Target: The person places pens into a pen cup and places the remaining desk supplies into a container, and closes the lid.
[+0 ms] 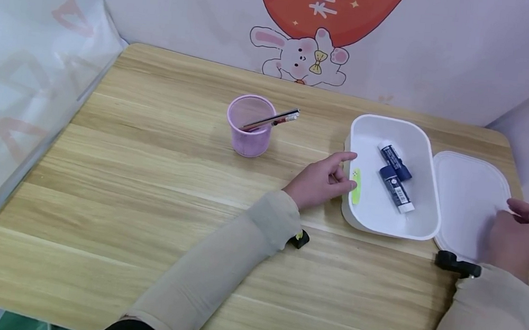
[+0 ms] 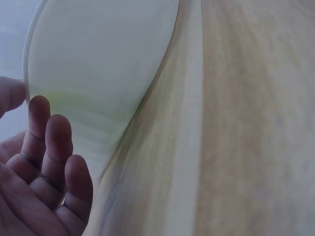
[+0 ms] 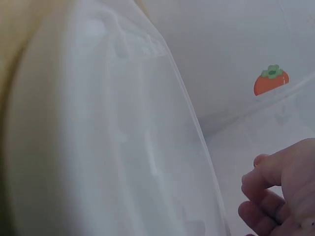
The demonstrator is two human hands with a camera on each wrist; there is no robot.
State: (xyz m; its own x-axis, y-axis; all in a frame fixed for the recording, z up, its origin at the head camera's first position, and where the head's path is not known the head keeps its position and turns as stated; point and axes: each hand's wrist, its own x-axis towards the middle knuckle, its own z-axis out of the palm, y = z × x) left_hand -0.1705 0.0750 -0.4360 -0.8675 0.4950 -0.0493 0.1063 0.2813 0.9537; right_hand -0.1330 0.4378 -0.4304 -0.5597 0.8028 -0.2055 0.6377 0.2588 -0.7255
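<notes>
A white rectangular box [image 1: 417, 219] stands at the right of the table. Two dark blue glue sticks [image 1: 395, 188] lie inside it. Against its left inner wall is a narrow yellow-green strip [image 1: 356, 186] with small dots; its kind is unclear. My left hand [image 1: 317, 183] is at the box's left rim, two fingertips over the edge. The left wrist view shows its other fingers bent loosely beside the outer wall. My right hand [image 1: 521, 235] hovers over the right side of a white lid [image 1: 469, 200], fingers loosely curled, with no object visible in them.
A purple cup [image 1: 250, 143] left of the box holds several pencils [image 1: 268, 121] leaning right. The wooden table [image 1: 138, 185] meets a printed wall sheet [image 1: 188, 14] at its back edge. The lid lies flat against the box's right side.
</notes>
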